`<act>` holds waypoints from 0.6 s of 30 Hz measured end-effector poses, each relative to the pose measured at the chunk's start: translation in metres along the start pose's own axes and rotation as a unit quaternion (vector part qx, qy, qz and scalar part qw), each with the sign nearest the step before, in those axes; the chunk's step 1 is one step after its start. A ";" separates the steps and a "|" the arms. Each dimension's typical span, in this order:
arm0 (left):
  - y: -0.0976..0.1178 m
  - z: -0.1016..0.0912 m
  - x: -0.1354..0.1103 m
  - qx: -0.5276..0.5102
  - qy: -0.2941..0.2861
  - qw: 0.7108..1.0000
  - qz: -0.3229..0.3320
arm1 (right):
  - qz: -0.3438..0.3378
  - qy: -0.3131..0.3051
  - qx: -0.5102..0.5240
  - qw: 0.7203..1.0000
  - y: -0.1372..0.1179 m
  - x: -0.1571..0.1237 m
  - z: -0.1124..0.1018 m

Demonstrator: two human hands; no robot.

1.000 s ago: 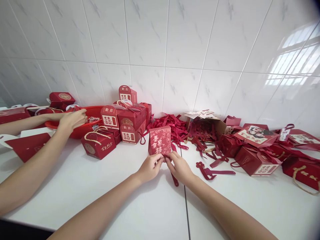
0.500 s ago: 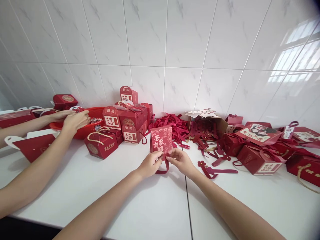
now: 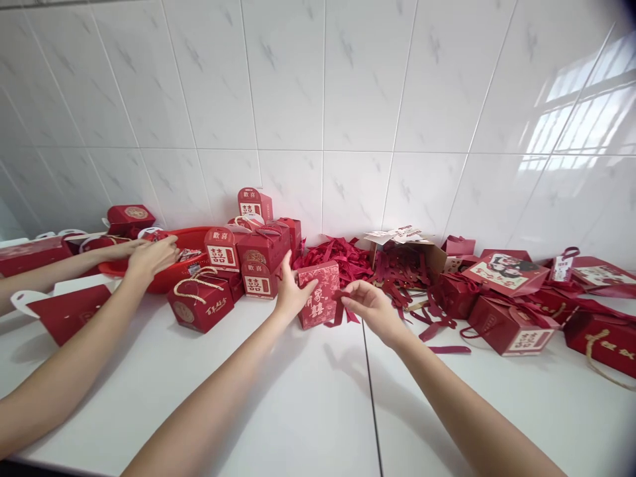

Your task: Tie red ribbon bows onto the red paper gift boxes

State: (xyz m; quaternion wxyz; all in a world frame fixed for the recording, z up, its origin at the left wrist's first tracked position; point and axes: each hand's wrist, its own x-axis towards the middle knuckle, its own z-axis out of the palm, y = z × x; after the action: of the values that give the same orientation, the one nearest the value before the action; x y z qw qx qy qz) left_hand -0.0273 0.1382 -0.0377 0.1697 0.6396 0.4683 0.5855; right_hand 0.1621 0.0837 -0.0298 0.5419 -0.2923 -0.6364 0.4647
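Note:
A small red gift box (image 3: 320,291) with white characters stands on the white table (image 3: 278,397), close to the stack of boxes. My left hand (image 3: 292,290) grips the box's left side, fingers wrapped on it. My right hand (image 3: 366,306) pinches a dark red ribbon handle (image 3: 339,307) that hangs at the box's right side. Both of my arms reach forward from the lower edge of the view.
Another person's hands (image 3: 149,255) work at a red basin (image 3: 173,255) at the left. Stacked red boxes (image 3: 253,248) stand beside it, a pile of red ribbons (image 3: 342,255) and an open carton (image 3: 412,248) lie behind, and more red boxes (image 3: 507,318) spread at right.
The box has moved away from me toward the stacked boxes. My left hand shifted from its lower edge to its left side. My right hand still pinches the ribbon, now raised.

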 end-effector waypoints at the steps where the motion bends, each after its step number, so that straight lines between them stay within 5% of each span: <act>1: 0.005 0.003 0.009 -0.034 -0.023 0.999 -0.019 | -0.012 0.008 -0.010 1.000 -0.012 0.001 -0.005; 6: 0.068 0.003 0.030 -0.104 -0.011 0.994 0.039 | -0.173 0.120 -0.046 0.977 -0.083 -0.003 -0.035; 9: 0.117 -0.010 0.020 -0.122 -0.063 0.987 0.081 | -0.292 0.139 -0.045 0.945 -0.112 -0.011 -0.041; 13: 0.161 -0.024 -0.008 -0.147 -0.030 0.979 0.136 | -0.344 0.117 -0.154 0.919 -0.125 -0.022 -0.021; 18: 0.177 -0.028 -0.030 -0.164 0.009 0.968 0.192 | -0.364 0.150 -0.198 0.898 -0.124 -0.033 0.007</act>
State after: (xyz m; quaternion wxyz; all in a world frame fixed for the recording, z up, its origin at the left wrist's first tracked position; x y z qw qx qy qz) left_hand 0.0218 0.0159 0.0872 0.1526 0.6756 0.2363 0.6815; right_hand 0.1798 0.0038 0.0695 0.6933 -0.2082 -0.6881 0.0502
